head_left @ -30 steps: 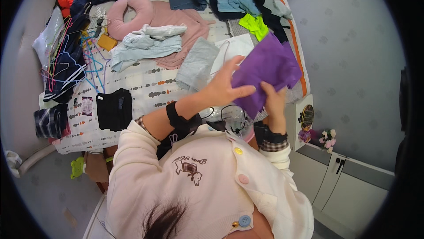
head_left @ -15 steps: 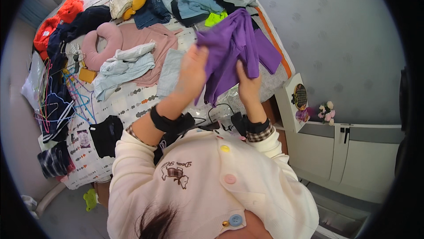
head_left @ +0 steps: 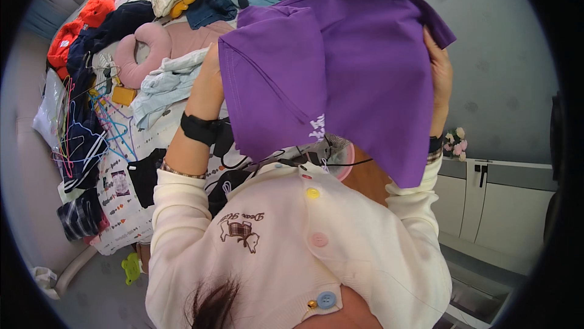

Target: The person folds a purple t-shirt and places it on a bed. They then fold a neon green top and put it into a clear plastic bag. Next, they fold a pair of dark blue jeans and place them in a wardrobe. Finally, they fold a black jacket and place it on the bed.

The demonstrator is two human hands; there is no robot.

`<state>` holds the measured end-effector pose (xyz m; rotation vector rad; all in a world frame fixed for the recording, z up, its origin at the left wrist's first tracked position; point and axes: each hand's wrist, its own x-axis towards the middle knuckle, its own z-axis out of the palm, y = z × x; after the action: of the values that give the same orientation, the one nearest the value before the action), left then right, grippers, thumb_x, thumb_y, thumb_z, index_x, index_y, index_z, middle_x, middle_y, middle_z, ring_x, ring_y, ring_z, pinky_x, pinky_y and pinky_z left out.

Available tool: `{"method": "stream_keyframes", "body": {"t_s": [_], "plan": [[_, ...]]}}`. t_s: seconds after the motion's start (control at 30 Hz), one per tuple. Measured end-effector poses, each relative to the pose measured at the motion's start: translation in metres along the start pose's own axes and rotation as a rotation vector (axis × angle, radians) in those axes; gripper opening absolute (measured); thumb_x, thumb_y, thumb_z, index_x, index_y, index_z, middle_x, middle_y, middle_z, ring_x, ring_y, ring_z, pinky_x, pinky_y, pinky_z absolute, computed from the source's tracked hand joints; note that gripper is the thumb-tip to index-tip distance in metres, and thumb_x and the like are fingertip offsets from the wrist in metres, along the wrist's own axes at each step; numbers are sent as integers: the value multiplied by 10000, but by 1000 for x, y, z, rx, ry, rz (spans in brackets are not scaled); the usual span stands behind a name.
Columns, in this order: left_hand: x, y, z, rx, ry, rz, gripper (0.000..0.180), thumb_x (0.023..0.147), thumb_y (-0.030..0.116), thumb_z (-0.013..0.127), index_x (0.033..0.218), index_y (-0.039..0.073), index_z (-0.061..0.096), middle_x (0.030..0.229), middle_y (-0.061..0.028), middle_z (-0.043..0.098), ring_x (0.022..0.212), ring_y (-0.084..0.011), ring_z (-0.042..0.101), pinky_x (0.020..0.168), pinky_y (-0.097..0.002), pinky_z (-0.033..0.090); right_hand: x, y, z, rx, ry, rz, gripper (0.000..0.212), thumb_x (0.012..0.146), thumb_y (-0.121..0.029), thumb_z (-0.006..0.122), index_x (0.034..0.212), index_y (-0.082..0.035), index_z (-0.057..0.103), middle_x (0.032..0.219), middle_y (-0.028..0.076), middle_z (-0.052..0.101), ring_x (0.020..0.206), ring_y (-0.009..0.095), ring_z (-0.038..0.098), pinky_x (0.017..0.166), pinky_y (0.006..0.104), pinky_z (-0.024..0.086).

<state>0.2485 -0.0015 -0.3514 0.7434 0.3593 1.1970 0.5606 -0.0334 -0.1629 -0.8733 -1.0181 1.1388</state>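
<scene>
A purple garment (head_left: 371,67) of smooth cloth is stretched wide in front of me, with a small white print near its lower middle. Its left part is folded over in layers with a stitched hem, and its right part hangs down to a point. My left hand (head_left: 214,79) grips its left edge, most of the fingers hidden behind the cloth. At the other side my right hand (head_left: 440,76) is closed on the right edge, thumb side showing. Whether it is a top or trousers I cannot tell.
Clothes lie over the patterned bed (head_left: 121,222): a pink neck pillow (head_left: 155,46), a pale blue garment (head_left: 164,91), jeans (head_left: 210,6) and a red garment (head_left: 97,9). Coloured hangers (head_left: 115,134) are heaped at left. Artificial flowers (head_left: 455,143) stand by a white cabinet (head_left: 511,201) at right.
The purple garment was bunched between my hands; now it is spread out broad and nearer to me. My hands have moved apart, the right one far to the right.
</scene>
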Motion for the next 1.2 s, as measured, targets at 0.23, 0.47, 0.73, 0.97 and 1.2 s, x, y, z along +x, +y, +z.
{"method": "stream_keyframes", "body": {"t_s": [0.23, 0.47, 0.73, 0.97, 1.2], "plan": [[-8, -61, -3, -649, -152, -664, 655, 894, 541, 458, 1310, 37, 415, 1228, -109, 523, 1060, -218, 520, 917, -362, 436, 15, -28, 4, -206, 97, -105, 263, 925, -123, 525, 1104, 58, 590, 1006, 87, 651, 891, 131, 611, 811, 239, 500], [-27, -109, -6, 540, -435, -758, 889, 727, 243, 755, 1436, 134, 230, 1421, -139, 328, 1237, -303, 417, 974, -420, 402, 9, -43, 19, -825, -7, -446, 304, 868, -138, 588, 1125, 23, 590, 1079, 98, 629, 915, 158, 603, 821, 263, 481], [4, -163, -14, 1085, -330, -307, 556, 749, 173, 720, 1250, 53, 512, 1127, -122, 608, 991, -192, 577, 893, -308, 445, 19, -79, -11, -1249, -94, -542, 343, 821, -156, 642, 1133, -22, 597, 1087, 92, 622, 918, 176, 603, 799, 282, 483], [36, -26, 14, 351, -179, -193, 248, 891, 161, 572, 1058, -19, 607, 945, -71, 664, 785, -151, 645, 728, -264, 524, 45, -107, -83, -1373, 231, -483, 386, 780, -172, 690, 1140, -62, 604, 1094, 87, 615, 920, 192, 602, 780, 299, 485], [39, 78, 133, 112, -85, -146, 149, 903, 132, 533, 945, 4, 599, 883, -60, 652, 732, -140, 640, 683, -272, 537, -13, 23, 13, -1206, -430, -528, 705, 652, -127, 777, 1288, -120, 473, 1380, 117, 400, 1236, 239, 431, 960, 370, 405]]}}
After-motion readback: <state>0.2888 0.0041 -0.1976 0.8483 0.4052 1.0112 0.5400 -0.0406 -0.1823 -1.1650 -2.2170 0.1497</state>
